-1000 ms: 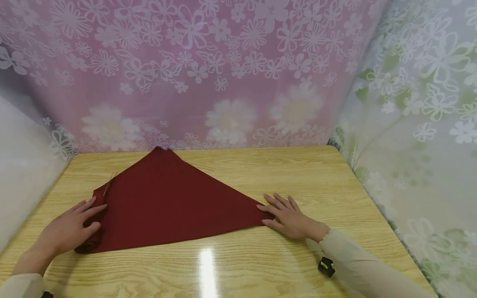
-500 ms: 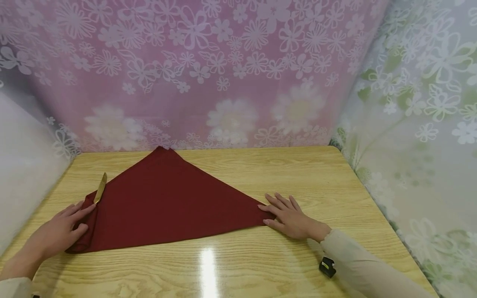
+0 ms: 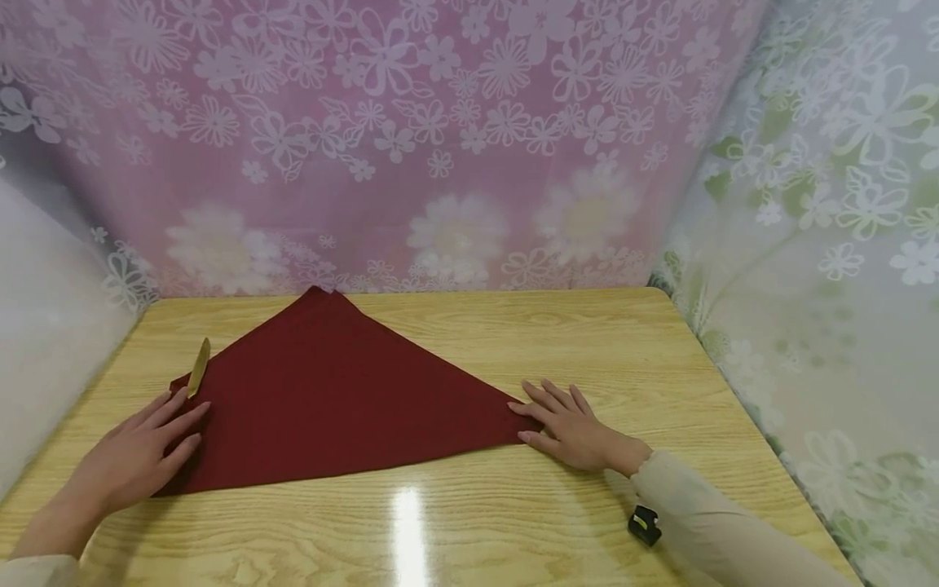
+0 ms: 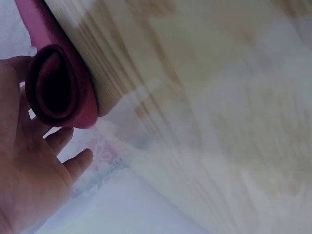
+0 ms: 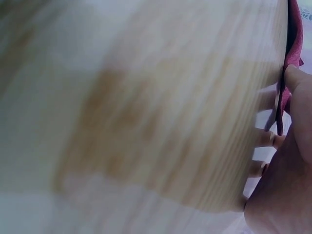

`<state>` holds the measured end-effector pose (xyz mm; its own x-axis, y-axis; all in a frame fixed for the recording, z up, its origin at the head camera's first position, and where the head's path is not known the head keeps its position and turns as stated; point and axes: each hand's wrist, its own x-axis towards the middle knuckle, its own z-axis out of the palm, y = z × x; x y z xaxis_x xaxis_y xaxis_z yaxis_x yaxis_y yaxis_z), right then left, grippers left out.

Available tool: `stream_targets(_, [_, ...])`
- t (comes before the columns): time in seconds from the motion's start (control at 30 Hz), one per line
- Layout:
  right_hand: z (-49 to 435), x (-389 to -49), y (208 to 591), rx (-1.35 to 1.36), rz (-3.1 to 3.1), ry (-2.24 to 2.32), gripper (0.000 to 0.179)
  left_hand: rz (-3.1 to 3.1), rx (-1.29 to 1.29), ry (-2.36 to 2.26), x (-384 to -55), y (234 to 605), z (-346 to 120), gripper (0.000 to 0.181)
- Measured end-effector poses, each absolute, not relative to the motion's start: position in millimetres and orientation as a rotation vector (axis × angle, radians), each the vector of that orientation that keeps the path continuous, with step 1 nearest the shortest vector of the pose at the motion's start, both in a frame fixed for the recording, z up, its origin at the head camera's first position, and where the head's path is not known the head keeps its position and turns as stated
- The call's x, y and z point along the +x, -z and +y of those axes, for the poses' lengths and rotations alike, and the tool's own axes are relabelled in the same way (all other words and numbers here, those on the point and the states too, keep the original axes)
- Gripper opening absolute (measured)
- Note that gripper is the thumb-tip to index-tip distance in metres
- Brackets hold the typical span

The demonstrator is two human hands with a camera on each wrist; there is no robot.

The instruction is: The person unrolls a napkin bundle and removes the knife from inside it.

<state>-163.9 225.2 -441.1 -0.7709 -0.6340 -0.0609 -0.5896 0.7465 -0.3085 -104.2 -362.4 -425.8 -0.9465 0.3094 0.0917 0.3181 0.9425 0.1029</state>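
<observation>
A dark red cloth napkin (image 3: 330, 391) lies folded in a broad, pointed shape. Its left end is rolled up, and the left wrist view looks into the open end of that roll (image 4: 80, 105). Out of the far end pokes a gold-coloured knife (image 3: 199, 368); the rest of it is hidden. My left hand (image 3: 132, 461) rests over the roll, fingers extended across it and thumb low on its near side. On the napkin's narrow right tip, my right hand (image 3: 568, 428) presses with spread fingers.
The napkin lies on a wood-grain table (image 3: 513, 522), its far point at the back edge. Behind stands a pink flowered backdrop (image 3: 455, 147), with a pale flowered sheet (image 3: 829, 269) at right. A small black device (image 3: 644, 526) sits under the right sleeve.
My left hand first slid left with the roll, then moved a little right again over it. The knife's flat side turned into view. My right hand stays put.
</observation>
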Motion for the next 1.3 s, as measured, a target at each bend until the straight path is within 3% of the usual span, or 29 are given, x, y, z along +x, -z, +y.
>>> stream_targets(0.93, [227.7,-166.4,444.9,-0.997,2.791,0.410,0.050,-3.121,-0.381,0.049,-103.5,430.0,-363.7,0.047])
stream_targets(1.3, [229.0,-166.3,445.1,-1.003,2.781,0.417,0.050,-3.188,-0.302,0.088,-107.6,430.6,-375.0,0.059])
